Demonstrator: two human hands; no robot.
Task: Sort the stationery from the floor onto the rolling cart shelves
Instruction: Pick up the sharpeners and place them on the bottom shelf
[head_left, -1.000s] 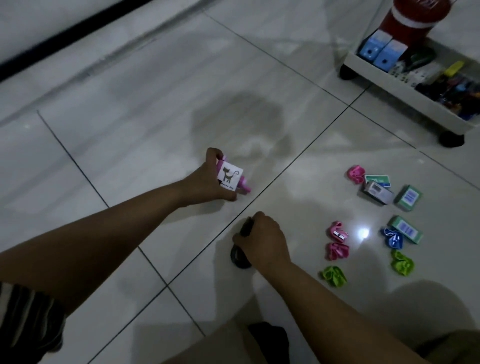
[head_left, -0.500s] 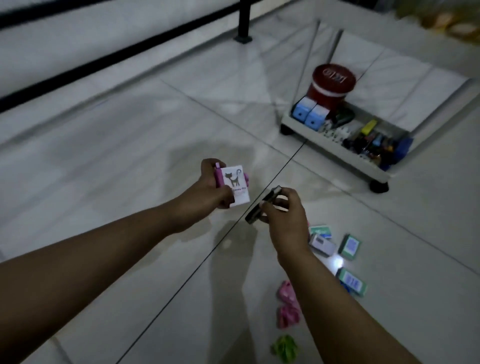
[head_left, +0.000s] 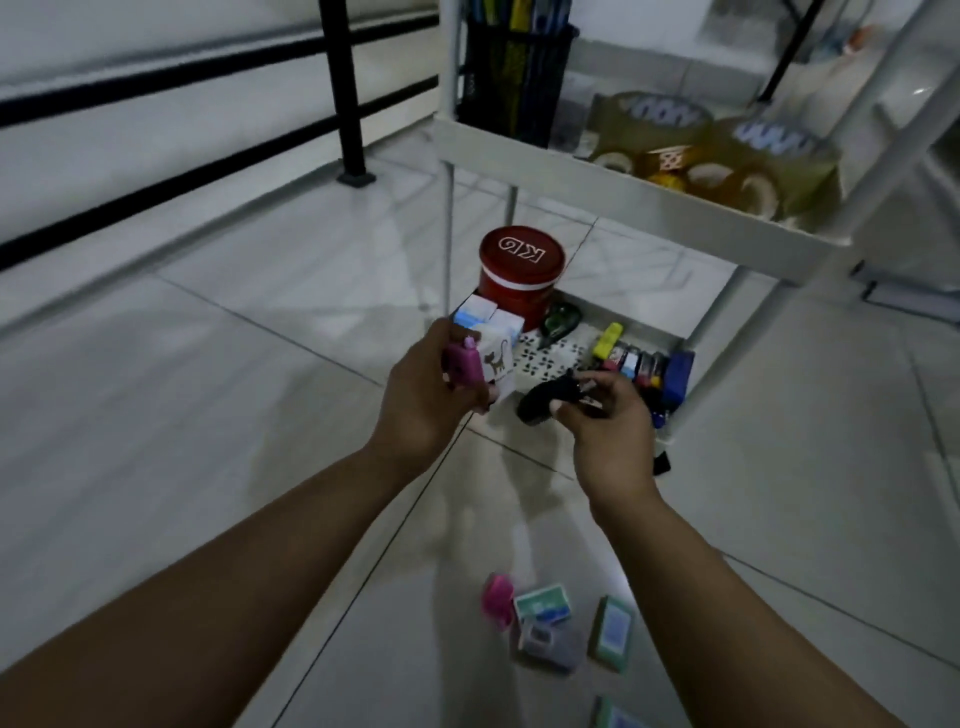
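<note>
Now raised near the cart (head_left: 644, 205) — hands gripping pink stamp (head_left: 464, 365), black stapler (head_left: 550, 400)

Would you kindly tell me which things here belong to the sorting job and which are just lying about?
Job:
- pink item with cat card in left hand
- black stapler in right hand
- cart
- green boxes and pink sharpener on floor

Lying about:
- black railing
</note>
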